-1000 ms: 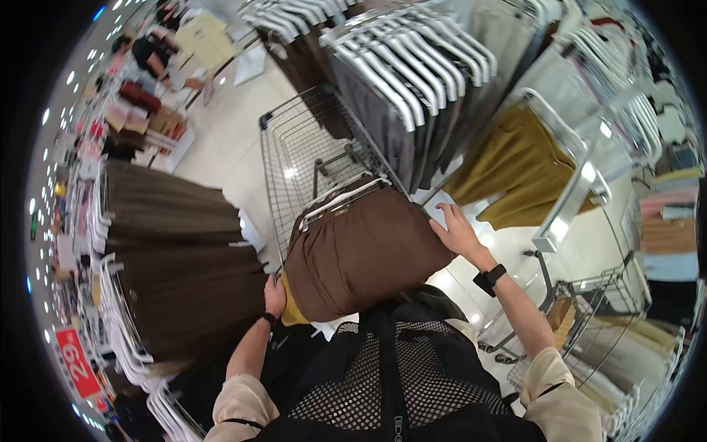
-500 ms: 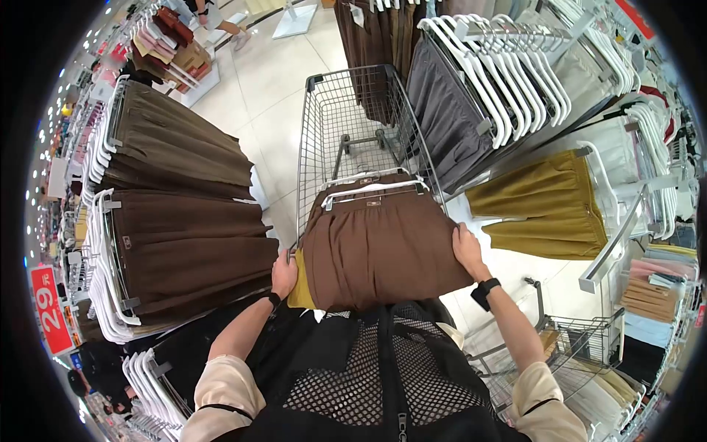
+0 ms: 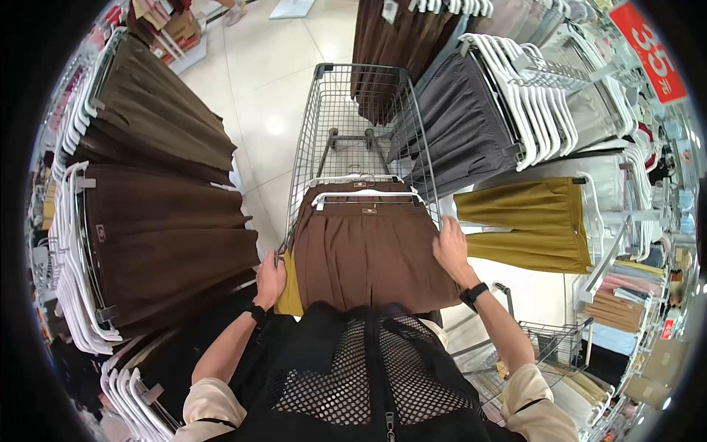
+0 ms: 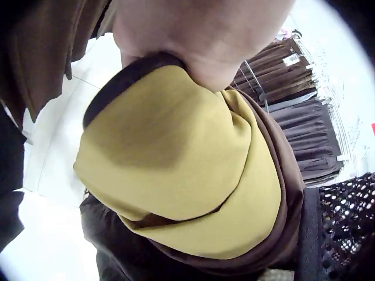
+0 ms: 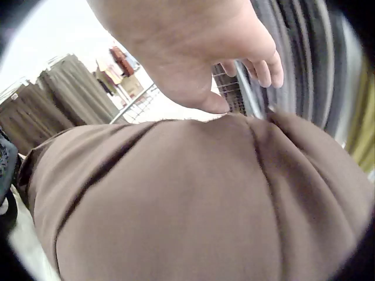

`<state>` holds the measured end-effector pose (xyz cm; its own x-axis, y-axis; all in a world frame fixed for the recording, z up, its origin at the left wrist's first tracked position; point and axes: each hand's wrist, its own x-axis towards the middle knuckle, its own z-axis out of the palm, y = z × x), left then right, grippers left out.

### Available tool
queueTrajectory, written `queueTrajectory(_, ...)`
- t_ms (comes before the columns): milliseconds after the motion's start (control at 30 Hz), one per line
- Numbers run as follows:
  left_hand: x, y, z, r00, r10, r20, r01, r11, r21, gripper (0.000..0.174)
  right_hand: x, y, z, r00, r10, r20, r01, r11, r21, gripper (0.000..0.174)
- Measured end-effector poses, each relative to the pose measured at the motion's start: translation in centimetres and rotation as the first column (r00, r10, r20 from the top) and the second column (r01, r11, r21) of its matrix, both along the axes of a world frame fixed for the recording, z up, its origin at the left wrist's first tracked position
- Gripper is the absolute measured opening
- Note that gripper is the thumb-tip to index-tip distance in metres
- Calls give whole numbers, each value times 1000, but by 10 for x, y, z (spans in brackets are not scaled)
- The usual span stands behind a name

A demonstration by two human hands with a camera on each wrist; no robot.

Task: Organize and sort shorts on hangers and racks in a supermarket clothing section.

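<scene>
A wire shopping cart (image 3: 407,74) stands straight ahead, with brown trousers (image 3: 361,258) on white clip hangers (image 3: 361,197) draped over its near end. My left hand (image 3: 270,283) grips the dark bar (image 4: 126,82) at the cart's left side, beside mustard-yellow cloth (image 4: 164,140) that shows from under the brown. Over at the right edge of the pile is my right hand (image 3: 451,250), its fingers loosely bent and holding nothing. In the right wrist view its thumb lies close above the brown cloth, and the fingers hang in front of the cart's wire mesh.
Racks of brown trousers (image 3: 169,236) line the left side. To the right hang grey trousers (image 3: 464,125) and mustard trousers (image 3: 526,228) on a metal rail. A second cart (image 3: 556,342) stands behind at right. Pale tiled floor (image 3: 265,125) runs ahead, left of the cart.
The view has swung round and levelled on the cart. My right hand came down onto the trousers' right edge, then lifted its fingers slightly. My left hand stays at the cart's left side.
</scene>
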<state>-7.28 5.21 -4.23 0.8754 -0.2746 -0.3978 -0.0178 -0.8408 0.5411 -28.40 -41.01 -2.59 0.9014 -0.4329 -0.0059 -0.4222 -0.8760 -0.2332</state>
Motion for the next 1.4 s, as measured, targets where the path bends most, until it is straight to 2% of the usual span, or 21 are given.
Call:
queueTrajectory(33,1,0,-1,1000,-8,7,8,1000,12,34,31,3,8,999,36,-26,-34,996,87,50)
queueTrajectory(100,1,-3,4,1000,-10,11,10,1000,5,32,87,8,4,971,239,21,-238,946,218,48)
queueTrajectory(167,-1,-5,13,1000,-4,3,4,999,-46,31,136,11,-25,956,293,14,-287,927,241,49)
queueTrajectory(267,2,-7,13,999,19,-27,-19,1000,10,29,196,7,-96,935,257,-244,-206,954,218,54)
queueTrajectory(333,-1,-9,18,999,36,-21,-36,999,4,28,210,10,-136,911,222,-347,-155,965,209,56)
queueTrajectory(400,-3,-7,17,999,39,-20,-39,999,3,28,208,17,-160,858,254,-447,-166,960,226,53)
queueTrajectory(433,-1,-8,17,999,41,-10,-41,999,-3,27,209,17,-166,836,266,-481,-172,958,230,53)
queueTrajectory(467,-1,-9,17,999,51,13,-51,998,-28,27,205,20,-171,869,216,-445,-135,969,206,49)
queueTrajectory(533,0,-11,22,998,58,-20,-58,998,-1,27,206,18,-168,878,235,-418,-164,966,198,47)
queueTrajectory(600,1,-11,24,997,61,-50,-60,998,19,28,206,13,-162,897,241,-370,-186,966,179,43)
queueTrajectory(700,5,-13,28,993,71,-92,-67,997,45,28,210,4,-148,940,146,-307,-38,943,330,39)
queueTrajectory(733,5,-14,31,991,79,-107,-74,996,52,28,210,5,-141,969,102,-227,-26,949,315,38)
queueTrajectory(767,5,-15,33,988,87,-124,-81,995,59,28,208,6,-134,973,58,-223,26,934,356,37)
queueTrajectory(833,5,-16,33,988,94,-121,-86,994,67,28,204,16,-96,974,-35,-226,133,892,432,36)
queueTrajectory(900,4,-14,27,992,90,-91,-86,995,46,28,194,24,-59,986,-50,-159,121,869,480,35)
queueTrajectory(967,1,-8,13,997,71,-38,-71,997,1,28,176,32,-34,999,-51,-3,47,896,441,25)
queueTrajectory(1100,2,-8,15,997,64,-35,-64,998,-23,30,142,53,44,993,-114,-33,115,851,512,20)
queueTrajectory(1200,2,-13,25,995,72,-72,-74,997,-14,30,104,63,66,992,-103,66,46,810,585,21)
queueTrajectory(1300,3,-10,18,993,66,-96,-67,998,-4,30,80,73,105,983,-182,37,118,768,629,20)
queueTrajectory(1400,3,-10,17,997,46,-64,-45,999,5,30,49,70,111,958,-270,94,148,750,645,19)
